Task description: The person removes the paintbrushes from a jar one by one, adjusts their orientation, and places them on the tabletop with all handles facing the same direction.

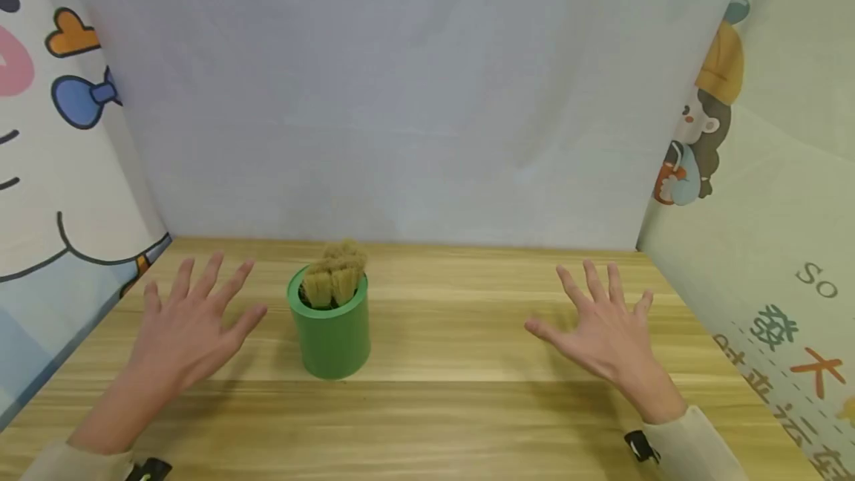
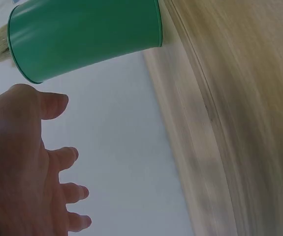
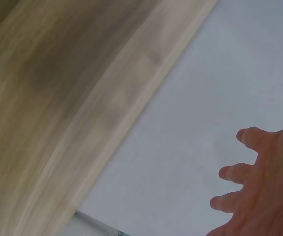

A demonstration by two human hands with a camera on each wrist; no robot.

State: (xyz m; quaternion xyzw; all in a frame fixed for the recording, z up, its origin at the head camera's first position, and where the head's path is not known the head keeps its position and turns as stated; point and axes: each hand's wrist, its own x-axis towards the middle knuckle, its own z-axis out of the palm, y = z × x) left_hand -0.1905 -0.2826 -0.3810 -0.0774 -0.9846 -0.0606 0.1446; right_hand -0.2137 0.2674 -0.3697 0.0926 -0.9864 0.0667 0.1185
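A smooth green cylindrical pot (image 1: 335,344) stands upright left of the middle on the wood-grain tabletop (image 1: 454,318), coarse tan bristle tufts (image 1: 332,284) rising above its rim. The left hand (image 1: 190,329) hovers near its left side and the right hand (image 1: 604,329) well to its right across a broad stretch of wood, the fingers of both spread apart. Pale cloth (image 1: 401,95) hangs along the far edge, with cartoon-printed cloth (image 1: 87,191) at left and lettered cloth (image 1: 768,228) at right.

Both hands (image 1: 190,329) (image 1: 606,332) well apart, fingers spread, wrists bare
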